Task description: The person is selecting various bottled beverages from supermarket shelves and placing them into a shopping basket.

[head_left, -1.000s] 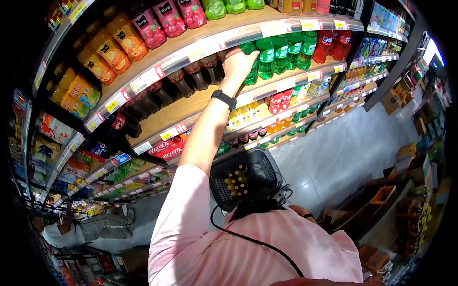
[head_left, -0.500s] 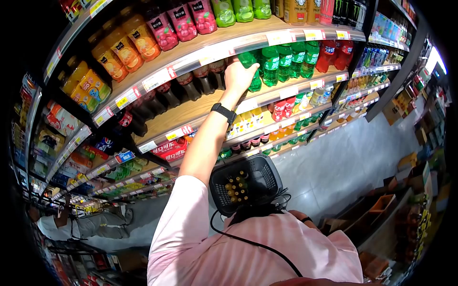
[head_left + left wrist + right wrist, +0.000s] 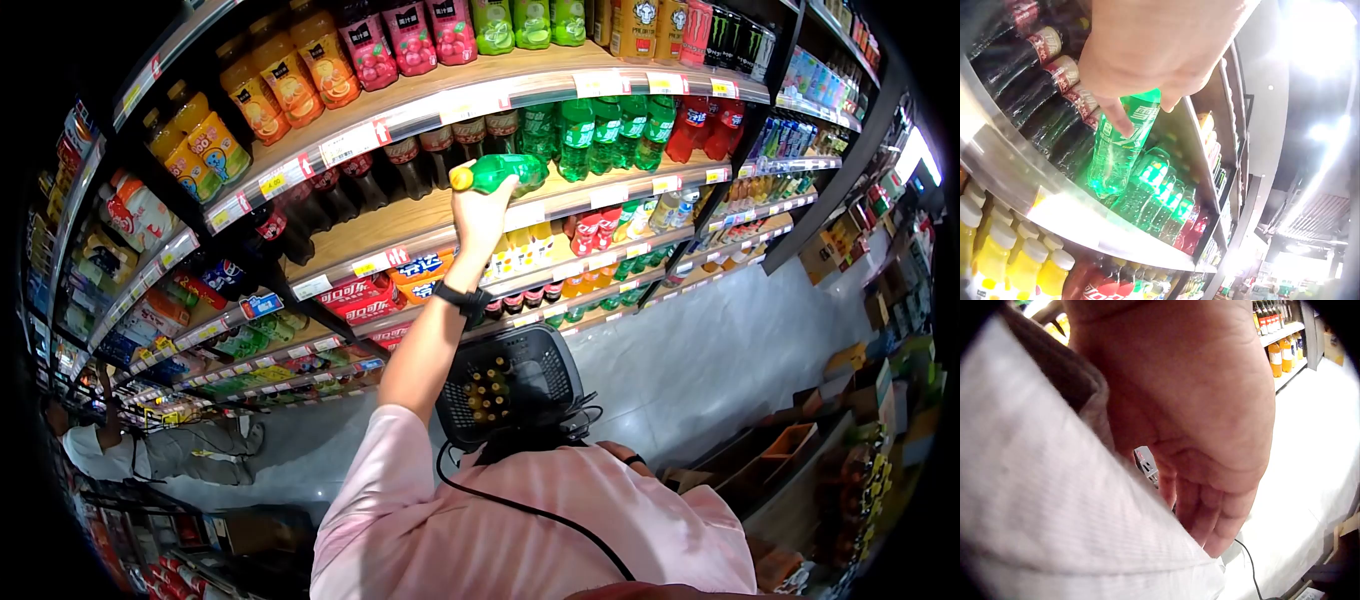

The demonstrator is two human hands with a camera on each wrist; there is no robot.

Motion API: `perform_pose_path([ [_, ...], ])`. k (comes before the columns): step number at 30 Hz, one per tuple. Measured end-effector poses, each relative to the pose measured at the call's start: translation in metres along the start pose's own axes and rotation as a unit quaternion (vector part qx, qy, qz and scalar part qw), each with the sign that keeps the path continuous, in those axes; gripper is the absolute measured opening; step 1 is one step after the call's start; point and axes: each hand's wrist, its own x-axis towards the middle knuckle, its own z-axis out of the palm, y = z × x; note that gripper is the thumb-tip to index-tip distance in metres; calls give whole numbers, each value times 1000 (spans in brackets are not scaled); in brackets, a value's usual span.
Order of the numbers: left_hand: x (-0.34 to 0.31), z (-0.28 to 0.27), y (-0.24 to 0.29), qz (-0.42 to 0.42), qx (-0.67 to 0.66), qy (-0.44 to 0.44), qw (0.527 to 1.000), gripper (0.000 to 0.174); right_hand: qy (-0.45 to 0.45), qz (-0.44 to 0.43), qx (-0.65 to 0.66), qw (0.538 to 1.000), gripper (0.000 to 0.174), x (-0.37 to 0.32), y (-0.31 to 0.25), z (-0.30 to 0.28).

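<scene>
Left hand point(image 3: 478, 215) is gripping the green bottle point(image 3: 500, 172) upper centre, just in front of the soda shelf point(image 3: 400, 215), holding it sideways, likely to clear the rail above; the right hand point(image 3: 1210, 437) is sitting low by the shirt, can't tell its grip.

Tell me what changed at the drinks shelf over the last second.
The left hand pulled the green bottle it gripped out of its row and off the shelf, tipping it from upright onto its side, cap pointing left. The other green bottles, the black basket and the right hand stayed put.
</scene>
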Motion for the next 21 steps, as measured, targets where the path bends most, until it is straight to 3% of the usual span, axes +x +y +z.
perform_pose_path([
  [4, -27, -19, 45, -79, -124, -28, 989, 21, 20, -33, 113, 993, 37, -3, 4, -1],
  [6, -39, -33, 62, -112, -177, -72, 975, 13, 49, 99, 275, 955, 56, -7, -12, -22],
  [7, -45, -39, 78, -150, -190, -79, 967, 13, 111, 62, 203, 971, 63, -1, -22, -39],
  [8, -50, -42, 82, -147, -169, -100, 969, 17, 150, -60, 307, 938, 51, 4, -5, -54],
  [9, -56, -41, 88, -164, -190, -93, 964, 20, 233, -156, 204, 938, 45, 25, -4, -78],
  [10, -57, -44, 90, -184, -197, -146, 952, 20, 198, -174, 320, 910, 49, 1, -59, -110],
  [12, -63, -46, 91, -214, -221, -236, 922, 19, 168, -219, 393, 877, 62, -74, -183, -154],
  [15, -76, -46, 95, -285, -247, -307, 874, 18, 47, -421, 439, 792, 80, -138, -304, -165],
  [18, -87, -36, 86, -273, -194, -295, 895, 23, 50, -445, 391, 804, 85, -147, -334, -152],
  [21, -87, -46, 83, -190, -83, -311, 927, 18, 54, -388, 445, 806, 86, -149, -332, -137],
])
